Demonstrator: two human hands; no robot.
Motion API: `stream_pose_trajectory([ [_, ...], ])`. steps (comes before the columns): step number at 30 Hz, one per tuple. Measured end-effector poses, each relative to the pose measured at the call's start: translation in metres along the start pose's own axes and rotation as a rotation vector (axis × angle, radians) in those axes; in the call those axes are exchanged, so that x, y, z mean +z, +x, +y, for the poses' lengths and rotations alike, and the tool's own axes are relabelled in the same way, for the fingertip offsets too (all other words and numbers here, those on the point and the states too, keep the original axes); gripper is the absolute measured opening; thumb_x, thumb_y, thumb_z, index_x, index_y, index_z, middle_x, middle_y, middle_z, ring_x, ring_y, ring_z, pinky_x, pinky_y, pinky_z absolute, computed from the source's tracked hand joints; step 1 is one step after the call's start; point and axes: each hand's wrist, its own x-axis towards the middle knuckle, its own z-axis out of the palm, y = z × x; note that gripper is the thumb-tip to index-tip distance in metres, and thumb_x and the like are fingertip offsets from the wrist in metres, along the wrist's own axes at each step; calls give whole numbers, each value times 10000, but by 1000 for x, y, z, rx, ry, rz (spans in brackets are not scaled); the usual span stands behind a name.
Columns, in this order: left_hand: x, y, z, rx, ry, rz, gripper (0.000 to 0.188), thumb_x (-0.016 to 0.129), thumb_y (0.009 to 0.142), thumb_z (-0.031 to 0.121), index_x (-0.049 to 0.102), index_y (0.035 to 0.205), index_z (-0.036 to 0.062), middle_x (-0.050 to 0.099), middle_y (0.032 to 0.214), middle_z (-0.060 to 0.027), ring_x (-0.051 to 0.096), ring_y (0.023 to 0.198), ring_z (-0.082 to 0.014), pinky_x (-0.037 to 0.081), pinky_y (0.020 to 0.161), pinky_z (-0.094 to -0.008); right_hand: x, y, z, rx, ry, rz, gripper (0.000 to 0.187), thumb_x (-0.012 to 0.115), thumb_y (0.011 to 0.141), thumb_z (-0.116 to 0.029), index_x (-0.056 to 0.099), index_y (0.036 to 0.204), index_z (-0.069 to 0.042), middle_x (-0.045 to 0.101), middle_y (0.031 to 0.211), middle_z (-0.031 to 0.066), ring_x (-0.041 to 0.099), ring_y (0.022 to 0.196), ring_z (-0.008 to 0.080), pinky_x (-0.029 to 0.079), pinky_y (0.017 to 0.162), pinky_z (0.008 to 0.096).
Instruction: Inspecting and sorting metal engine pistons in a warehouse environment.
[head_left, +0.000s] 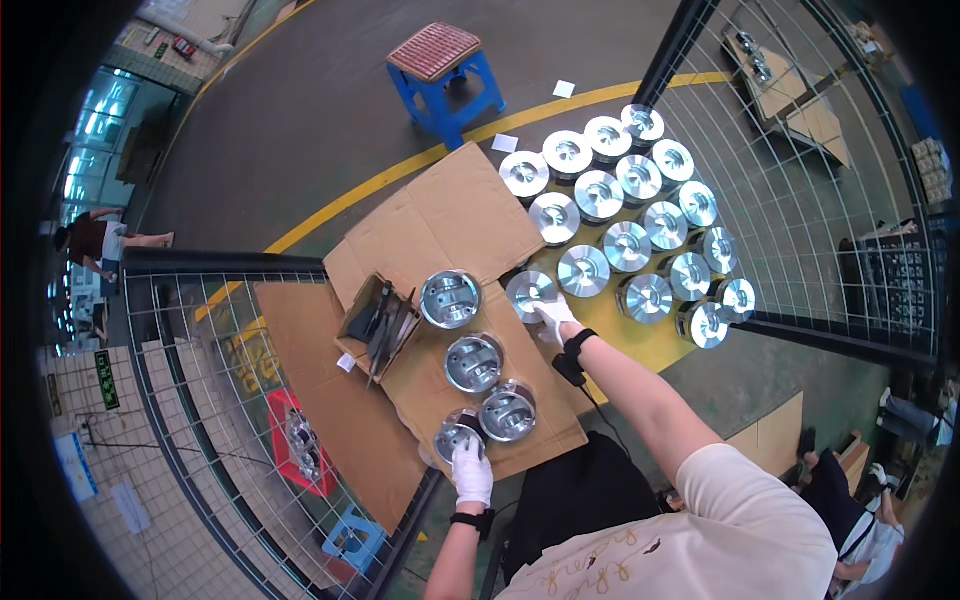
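Note:
My left hand (471, 478), in a white glove, grips the near rim of a metal piston (455, 432) on a cardboard sheet (540, 420). That piston stands hollow side up, like the three other pistons (474, 364) beside it. My right hand (553, 318), also gloved, has its fingers on the near edge of another piston (527, 292), which stands crown up beside the cardboard. Beyond it, several crown-up pistons (627, 245) stand in rows on a yellow surface (597, 312). The undersides of both hands are hidden.
A small cardboard box (352, 328) with dark tools stands left of the pistons. Black mesh fencing (830, 190) flanks the work area. A blue stool (445, 105) stands beyond. A red crate (300, 440) and a blue stool (355, 540) are at lower left. Other people are at the edges.

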Motion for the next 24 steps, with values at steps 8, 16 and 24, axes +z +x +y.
stream_pose_trajectory([
  [8,-30,-39,50,84,-113,216,470,620,818,54,538,1276,-12,531,1212,-231,496,1142,-397,412,992,-466,-4,31,-5,143,205,158,244,663,876,-234,660,997,-23,689,947,137,696,803,311,592,601,478],
  [16,-31,-52,87,355,-196,192,361,612,859,52,601,1217,13,584,1135,-214,570,1063,-375,474,924,-439,-81,-49,34,58,101,174,362,715,799,-298,672,1047,-37,695,942,139,697,797,298,580,581,438],
  [24,1,-55,138,527,-334,-27,369,624,896,167,592,1236,25,592,1196,-200,577,1107,-357,475,954,-417,-193,-236,140,-114,96,189,434,657,835,-247,571,1245,-136,666,1038,80,683,815,241,572,573,373],
])
